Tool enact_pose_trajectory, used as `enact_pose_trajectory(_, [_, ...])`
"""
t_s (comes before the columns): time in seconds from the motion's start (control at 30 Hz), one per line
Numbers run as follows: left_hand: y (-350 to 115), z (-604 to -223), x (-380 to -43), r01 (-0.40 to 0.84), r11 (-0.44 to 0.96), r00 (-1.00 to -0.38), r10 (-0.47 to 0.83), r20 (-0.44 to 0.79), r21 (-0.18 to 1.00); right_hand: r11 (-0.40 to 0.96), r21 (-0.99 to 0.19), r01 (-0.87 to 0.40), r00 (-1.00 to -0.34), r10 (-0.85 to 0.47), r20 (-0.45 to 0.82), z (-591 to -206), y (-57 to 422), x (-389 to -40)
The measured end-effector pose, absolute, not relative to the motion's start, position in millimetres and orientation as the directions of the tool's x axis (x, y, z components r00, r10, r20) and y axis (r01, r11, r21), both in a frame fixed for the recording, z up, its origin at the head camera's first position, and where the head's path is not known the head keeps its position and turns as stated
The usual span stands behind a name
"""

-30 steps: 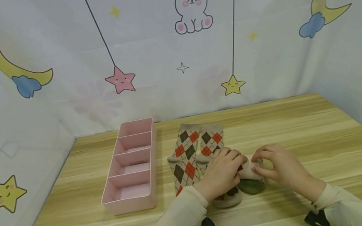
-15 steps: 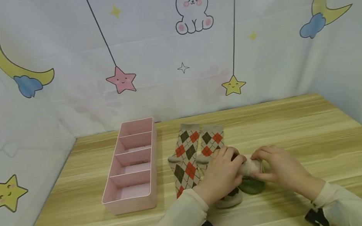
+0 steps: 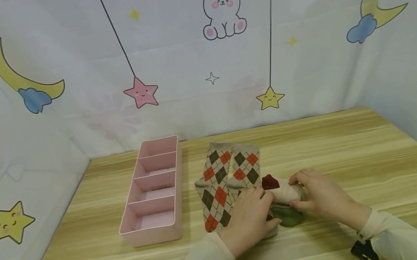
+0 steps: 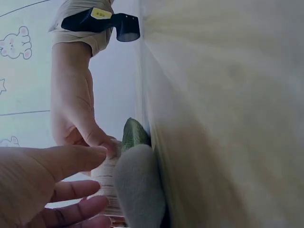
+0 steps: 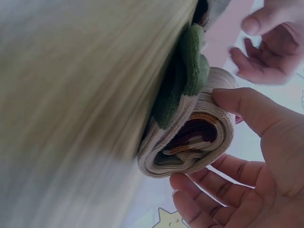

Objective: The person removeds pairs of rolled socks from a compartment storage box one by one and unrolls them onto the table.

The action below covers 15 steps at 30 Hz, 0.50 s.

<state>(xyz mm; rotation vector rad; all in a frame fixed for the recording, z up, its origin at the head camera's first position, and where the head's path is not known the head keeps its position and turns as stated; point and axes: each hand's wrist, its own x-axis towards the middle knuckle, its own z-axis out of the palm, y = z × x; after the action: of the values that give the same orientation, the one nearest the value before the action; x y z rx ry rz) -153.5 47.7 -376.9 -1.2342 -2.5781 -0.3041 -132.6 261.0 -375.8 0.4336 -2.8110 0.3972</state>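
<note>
A cream ribbed sock roll [image 3: 290, 192] with a dark red patch lies at the right of the group. Its green toe part [image 3: 288, 215] sticks out flat on the near side. My right hand [image 3: 326, 193] holds the roll between thumb and fingers; in the right wrist view the coiled end [image 5: 192, 137] faces the camera. My left hand [image 3: 246, 218] hovers just left of the roll, its fingers loosely bent, apart from it. Two argyle socks [image 3: 215, 198] in beige, red and dark green lie flat side by side. The left hand hides the nearer part of the right one.
A pink box [image 3: 153, 235] with several compartments stands left of the argyle socks. The wooden table [image 3: 378, 158] meets a printed white curtain [image 3: 182, 62] at the back and sides. Black camera mounts [image 3: 364, 252] sit on the wrists.
The left hand has let go of the roll and drawn back left and nearer, uncovering the red patch. The cream sock has become more tightly rolled in the right hand.
</note>
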Motion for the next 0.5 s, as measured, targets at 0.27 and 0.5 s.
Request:
enact_pose_trajectory(0.27, [43.2,-390.8,-153.2,0.777,0.621,-0.623,0.736,0.265,0.102,0.919,-0.249,-0.306,-0.934,-0.238,0.268,-372.2,257.4,-132.2])
enact_pose_trajectory(0.5, [45.1,-398.1,-152.5,0.785,0.614,-0.616,0.756,0.224,0.086,0.944,-0.109,-0.310,-0.915,-0.266,0.302,-370.7,255.5,-136.8])
